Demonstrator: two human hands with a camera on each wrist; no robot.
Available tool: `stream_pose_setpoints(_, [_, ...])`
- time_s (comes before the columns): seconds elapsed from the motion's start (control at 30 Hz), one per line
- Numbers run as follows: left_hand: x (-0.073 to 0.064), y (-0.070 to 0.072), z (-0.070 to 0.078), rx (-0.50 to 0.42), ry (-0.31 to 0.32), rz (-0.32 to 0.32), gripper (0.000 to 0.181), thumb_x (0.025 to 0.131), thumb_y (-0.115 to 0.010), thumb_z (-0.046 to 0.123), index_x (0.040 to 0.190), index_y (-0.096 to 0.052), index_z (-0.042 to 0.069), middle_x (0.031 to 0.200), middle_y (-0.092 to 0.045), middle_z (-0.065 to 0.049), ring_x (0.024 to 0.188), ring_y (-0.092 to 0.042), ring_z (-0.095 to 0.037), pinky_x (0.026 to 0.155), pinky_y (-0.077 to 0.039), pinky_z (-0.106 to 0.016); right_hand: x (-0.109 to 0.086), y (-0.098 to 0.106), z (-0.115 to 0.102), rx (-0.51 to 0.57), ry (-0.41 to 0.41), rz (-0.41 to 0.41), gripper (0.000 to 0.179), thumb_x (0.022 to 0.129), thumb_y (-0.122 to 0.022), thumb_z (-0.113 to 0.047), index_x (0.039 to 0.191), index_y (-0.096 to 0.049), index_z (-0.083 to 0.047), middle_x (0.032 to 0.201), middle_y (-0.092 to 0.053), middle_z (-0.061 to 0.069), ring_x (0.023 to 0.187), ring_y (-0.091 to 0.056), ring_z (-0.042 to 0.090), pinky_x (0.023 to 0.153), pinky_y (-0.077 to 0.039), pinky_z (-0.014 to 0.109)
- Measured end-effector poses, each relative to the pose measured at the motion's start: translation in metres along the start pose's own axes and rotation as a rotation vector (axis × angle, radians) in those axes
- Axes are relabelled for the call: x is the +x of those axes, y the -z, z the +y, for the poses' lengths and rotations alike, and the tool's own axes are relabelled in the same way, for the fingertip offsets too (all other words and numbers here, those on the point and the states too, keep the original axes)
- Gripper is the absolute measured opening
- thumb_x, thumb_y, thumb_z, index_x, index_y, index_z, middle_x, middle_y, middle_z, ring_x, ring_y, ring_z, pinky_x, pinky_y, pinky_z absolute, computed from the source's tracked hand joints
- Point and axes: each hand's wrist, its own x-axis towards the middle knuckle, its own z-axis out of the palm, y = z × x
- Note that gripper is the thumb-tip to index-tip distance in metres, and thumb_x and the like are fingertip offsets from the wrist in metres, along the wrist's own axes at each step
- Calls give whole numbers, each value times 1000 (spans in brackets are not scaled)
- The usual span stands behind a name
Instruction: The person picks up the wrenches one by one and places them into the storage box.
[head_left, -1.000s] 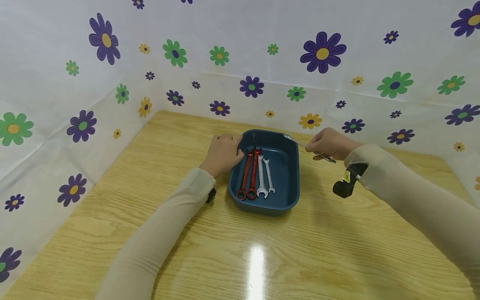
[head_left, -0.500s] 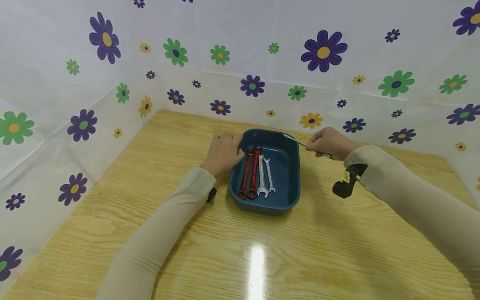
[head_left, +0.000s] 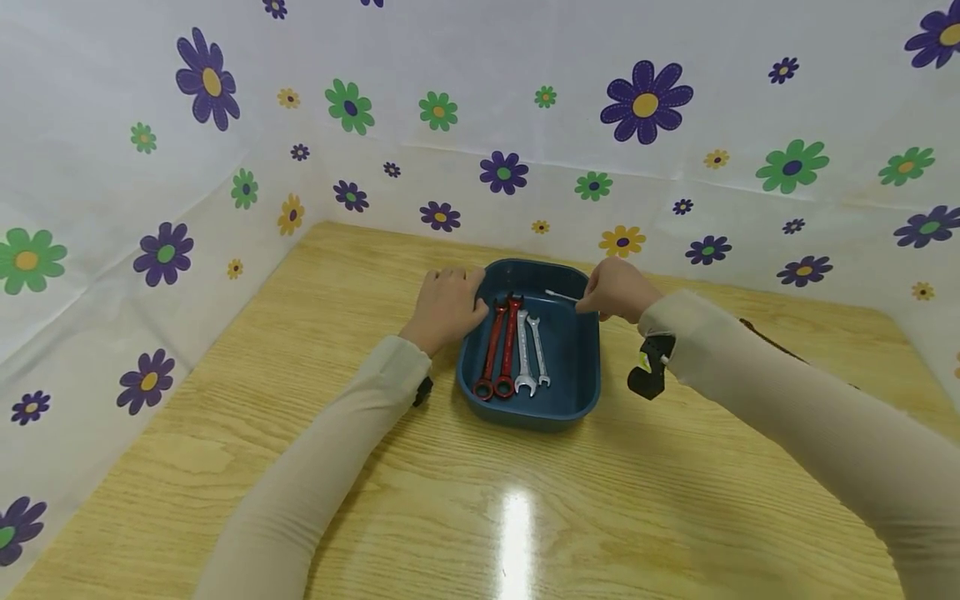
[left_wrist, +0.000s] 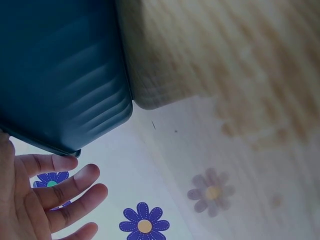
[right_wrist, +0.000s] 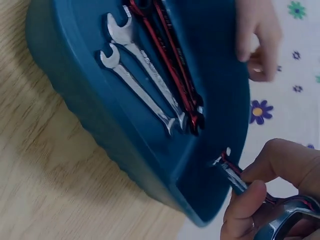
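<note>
A dark blue plastic bin (head_left: pixel 570 367) stands on the wooden table. In its left part lie two red wrenches (head_left: pixel 509 346) and two silver wrenches (head_left: pixel 522 354), roughly side by side. My left hand (head_left: pixel 444 304) grips the bin's far left rim, thumb at the inner side; the left wrist view shows its other fingers loosely bent outside. At the far right corner, my right hand (head_left: pixel 617 287) pinches another shiny silver wrench (right_wrist: pixel 232 175), its thin end reaching over the inside of the bin. The larger head of this wrench lies near the palm in the right wrist view.
Pale yellow wood table (head_left: pixel 420 500) surrounds the bin. White flower-print cloth (head_left: pixel 480 108) rises close behind it and along the left. A thin dark brown strip (head_left: pixel 772 340) shows behind the right sleeve. A black wrist camera (head_left: pixel 647 379) hangs below the right cuff.
My right hand has moved left to the bin's far right rim, carrying the silver wrench, whose end now lies farther inside. My left hand and the wrenches in the bin have stayed put.
</note>
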Motion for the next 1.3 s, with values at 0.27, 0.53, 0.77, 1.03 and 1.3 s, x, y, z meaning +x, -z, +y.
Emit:
stream_pose_setpoints(0.27, [1,-2,0,-2,6,-3,33,90,-47,27,118,-51,10,107,-63,-14,100,-59,-31,94,-42,-48,14,-19,-11,-146,32,48,38,78,-67,-7,46,-47,-11,41,-50,0,50,-65,19,53,-51,26])
stream_pose_setpoints(0.53, [1,-4,-1,-4,18,-14,35,91,-48,27,122,-50,11,111,-62,-14,103,-58,-31,96,-41,-48,31,-33,-11,-195,28,30,35,75,-71,-8,49,-49,-11,45,-53,2,44,-61,16,54,-52,26])
stream_pose_setpoints(0.77, [1,-5,-1,-9,17,-12,38,91,-48,28,125,-50,11,112,-62,-15,104,-57,-31,97,-41,-48,28,-38,-19,-206,20,-6,27,78,-67,-5,55,-53,-8,58,-65,11,51,-66,18,51,-52,23])
stream_pose_setpoints(1.03, [3,-5,0,-4,8,5,37,91,-48,27,124,-50,11,111,-63,-15,103,-58,-31,96,-41,-48,28,-38,-25,-235,-46,-91,19,79,-63,-4,61,-58,-5,52,-53,1,42,-51,8,44,-40,19])
stream_pose_setpoints(1.3, [2,-3,0,-5,10,-5,38,91,-49,27,124,-50,11,112,-63,-15,104,-58,-31,96,-41,-48,46,-52,-15,-261,-162,-223,12,77,-59,-1,66,-59,-5,57,-54,2,45,-49,9,41,-37,18])
